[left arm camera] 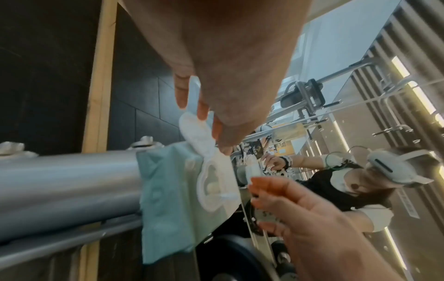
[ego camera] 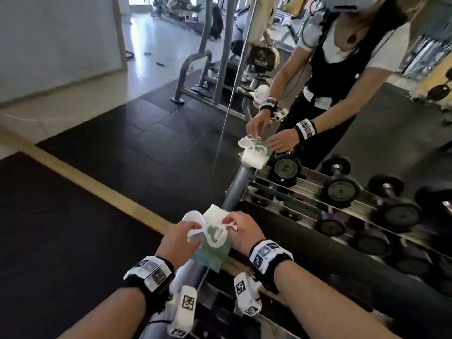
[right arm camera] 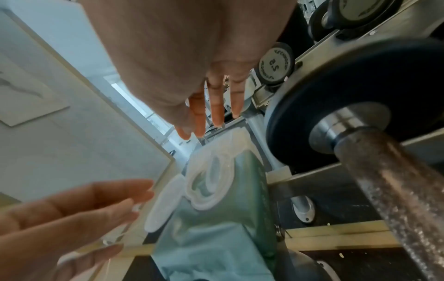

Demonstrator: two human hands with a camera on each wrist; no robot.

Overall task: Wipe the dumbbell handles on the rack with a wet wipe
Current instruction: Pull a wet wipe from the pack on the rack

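Both hands are seen at a pale green wet wipe pack [ego camera: 212, 250] that rests on the grey end post [ego camera: 236, 189] of the dumbbell rack [ego camera: 293, 189]. The white flip lid [ego camera: 193, 217] is held open, pinched by the left hand [ego camera: 179, 237], while the right hand [ego camera: 244, 231] is placed at the pack's far edge with thumb and forefinger brought together over the opening; whether a wipe is pinched cannot be told. A white plastic ring is seen around the opening. Black dumbbells [ego camera: 341, 189] with steel handles are laid on the rack to the right, and a knurled handle [right arm camera: 394, 194] is seen just beside the pack. A mirror [ego camera: 318, 69] is set behind the rack.
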